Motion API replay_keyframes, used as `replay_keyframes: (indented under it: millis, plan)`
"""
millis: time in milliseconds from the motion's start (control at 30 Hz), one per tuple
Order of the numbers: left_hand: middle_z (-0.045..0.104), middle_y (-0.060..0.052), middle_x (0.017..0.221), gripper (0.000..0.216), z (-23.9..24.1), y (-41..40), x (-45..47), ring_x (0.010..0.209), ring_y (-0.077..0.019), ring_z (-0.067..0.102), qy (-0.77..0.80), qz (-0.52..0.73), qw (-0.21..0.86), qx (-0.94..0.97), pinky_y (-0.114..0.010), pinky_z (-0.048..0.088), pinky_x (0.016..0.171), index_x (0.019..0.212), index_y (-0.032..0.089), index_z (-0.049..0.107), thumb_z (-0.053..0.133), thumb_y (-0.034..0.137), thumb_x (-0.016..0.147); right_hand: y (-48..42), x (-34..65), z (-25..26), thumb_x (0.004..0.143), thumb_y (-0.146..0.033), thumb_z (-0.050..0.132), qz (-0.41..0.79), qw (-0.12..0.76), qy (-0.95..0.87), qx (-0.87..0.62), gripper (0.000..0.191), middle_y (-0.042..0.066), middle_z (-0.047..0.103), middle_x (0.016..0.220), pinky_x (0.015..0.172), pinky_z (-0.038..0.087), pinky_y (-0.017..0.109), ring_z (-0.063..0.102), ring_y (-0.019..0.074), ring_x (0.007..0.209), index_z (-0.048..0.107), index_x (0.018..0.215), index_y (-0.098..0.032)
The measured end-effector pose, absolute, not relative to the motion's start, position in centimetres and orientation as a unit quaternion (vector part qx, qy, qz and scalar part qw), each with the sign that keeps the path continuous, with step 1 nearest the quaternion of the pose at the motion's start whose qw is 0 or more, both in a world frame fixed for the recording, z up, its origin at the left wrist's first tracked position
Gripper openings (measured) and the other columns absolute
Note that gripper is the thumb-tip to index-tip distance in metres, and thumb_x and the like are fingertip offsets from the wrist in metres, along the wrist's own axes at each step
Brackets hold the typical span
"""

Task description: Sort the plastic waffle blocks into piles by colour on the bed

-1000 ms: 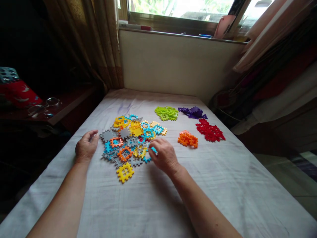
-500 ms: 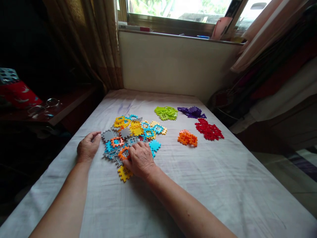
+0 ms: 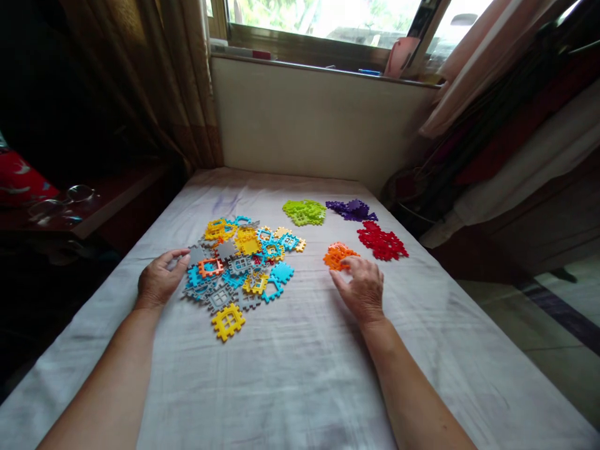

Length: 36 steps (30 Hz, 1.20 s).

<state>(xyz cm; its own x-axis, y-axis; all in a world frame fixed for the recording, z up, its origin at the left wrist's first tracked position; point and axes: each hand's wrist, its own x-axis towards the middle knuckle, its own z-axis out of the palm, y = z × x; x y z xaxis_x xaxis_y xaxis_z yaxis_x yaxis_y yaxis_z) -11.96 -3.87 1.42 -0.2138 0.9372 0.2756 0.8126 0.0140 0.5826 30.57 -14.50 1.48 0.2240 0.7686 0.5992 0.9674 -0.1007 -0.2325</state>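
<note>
Interlocking plastic tiles with notched edges lie in a mixed heap of grey, yellow, blue and orange. At the heap's left edge rests my left hand, thumb and fingers apart, fingertips beside a grey tile. My right hand is over the near edge of a small orange pile. Its thumb and forefinger are parted around the orange tiles, and no tile shows lifted in it; its other fingertips are partly hidden. A yellow window-shaped tile lies at the heap's near end.
Single-colour piles lie farther right: lime green, purple and red. A pale sheet covers the surface, which meets a wall below a window. Glasses sit on a dark side table at left.
My right hand has moved right from the mixed heap to the orange pile. The orange tile it was at is gone from the heap. My left hand stays by the heap.
</note>
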Motion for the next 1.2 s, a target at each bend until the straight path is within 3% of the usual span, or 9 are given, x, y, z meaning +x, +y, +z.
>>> replay_keyframes:
  millis: [133, 200, 333, 500, 633, 767, 867, 1033, 1200]
  plan:
    - [0.067, -0.007, 0.131, 0.052, 1.0, -3.7, -11.8, 0.127, -0.0288, 0.057, 0.597, 0.283, 0.117, 0.742, -0.041, 0.041, 0.112, 0.105, 0.025, 0.074, 0.056, 0.065, 0.077, -15.1, 33.1, -0.3, 0.084, -0.039, 0.067, -0.181, 0.292, -0.549, -0.762, 0.024, 0.011, 0.069, 0.110, 0.088, 0.036, 0.039, 0.053, 0.0287, 0.102, 0.068, 0.098, -0.020]
    - [0.059, -0.009, 0.144, 0.061, 0.8, -3.8, -11.7, 0.139, -0.0334, 0.046, 0.575, 0.228, 0.101, 0.779, -0.048, 0.032, 0.119, 0.112, 0.025, 0.073, 0.058, 0.070, 0.074, -15.1, 33.0, -0.7, 0.082, -0.040, 0.067, -0.167, 0.286, -0.549, -0.767, 0.025, 0.011, 0.068, 0.110, 0.088, 0.037, 0.040, 0.053, 0.0289, 0.102, 0.069, 0.097, -0.020]
    - [0.048, -0.009, 0.154, 0.064, 0.5, -4.6, -11.3, 0.145, -0.0360, 0.038, 0.598, 0.174, 0.055, 0.781, -0.051, 0.029, 0.119, 0.121, 0.027, 0.071, 0.062, 0.070, 0.075, -15.0, 32.4, -0.8, 0.081, -0.036, 0.066, -0.148, 0.291, -0.556, -0.764, 0.022, 0.011, 0.066, 0.112, 0.090, 0.037, 0.041, 0.052, 0.0291, 0.105, 0.070, 0.097, -0.021]
    - [0.057, -0.009, 0.147, 0.049, 0.4, -5.3, -10.9, 0.143, -0.0350, 0.043, 0.591, 0.199, 0.035, 0.781, -0.052, 0.033, 0.117, 0.113, 0.027, 0.073, 0.062, 0.061, 0.080, -15.0, 32.3, -0.7, 0.083, -0.032, 0.061, -0.163, 0.341, -0.562, -0.736, 0.016, 0.011, 0.067, 0.115, 0.093, 0.038, 0.042, 0.053, 0.0285, 0.108, 0.071, 0.092, -0.022]
    - [0.072, -0.005, 0.126, 0.035, 0.8, -5.5, -10.4, 0.130, -0.0306, 0.057, 0.561, 0.259, 0.014, 0.786, -0.054, 0.033, 0.116, 0.100, 0.028, 0.075, 0.054, 0.053, 0.089, -14.8, 32.0, -0.6, 0.087, -0.027, 0.059, -0.186, 0.372, -0.590, -0.692, 0.014, 0.009, 0.069, 0.113, 0.093, 0.040, 0.041, 0.056, 0.0269, 0.108, 0.071, 0.091, -0.022]
    - [0.076, -0.007, 0.108, 0.038, 2.1, -6.2, -8.4, 0.105, -0.0235, 0.069, 0.503, 0.371, 0.019, 0.780, -0.041, 0.048, 0.103, 0.097, 0.024, 0.075, 0.051, 0.053, 0.093, -14.9, 30.4, -0.2, 0.091, -0.023, 0.056, -0.186, 0.410, -0.635, -0.627, 0.016, 0.006, 0.072, 0.105, 0.094, 0.044, 0.039, 0.061, 0.0236, 0.103, 0.071, 0.094, -0.023]
    - [0.076, -0.007, 0.102, 0.037, 3.0, -7.6, -5.1, 0.099, -0.0209, 0.069, 0.450, 0.434, 0.029, 0.780, -0.036, 0.052, 0.096, 0.096, 0.023, 0.076, 0.054, 0.053, 0.093, -15.0, 28.6, 0.2, 0.094, -0.025, 0.054, -0.153, 0.429, -0.676, -0.579, 0.020, 0.007, 0.074, 0.101, 0.093, 0.047, 0.039, 0.064, 0.0226, 0.097, 0.070, 0.104, -0.022]
    - [0.074, -0.006, 0.097, 0.036, 3.0, -10.1, 1.1, 0.090, -0.0162, 0.069, 0.354, 0.381, 0.138, 0.843, -0.028, 0.054, 0.084, 0.103, 0.025, 0.077, 0.049, 0.048, 0.098, -15.1, 26.2, 0.5, 0.095, -0.033, 0.058, -0.086, 0.423, -0.743, -0.511, 0.033, 0.009, 0.074, 0.107, 0.091, 0.052, 0.040, 0.067, 0.0234, 0.098, 0.064, 0.126, -0.022]
    - [0.075, -0.006, 0.095, 0.036, 2.5, -11.1, 3.7, 0.088, -0.0167, 0.070, 0.332, 0.353, 0.190, 0.854, -0.028, 0.056, 0.082, 0.104, 0.025, 0.076, 0.046, 0.045, 0.099, -15.5, 24.3, 0.7, 0.097, -0.030, 0.058, -0.021, 0.437, -0.771, -0.462, 0.019, 0.007, 0.076, 0.100, 0.085, 0.055, 0.034, 0.069, 0.0203, 0.093, 0.070, 0.109, -0.023]
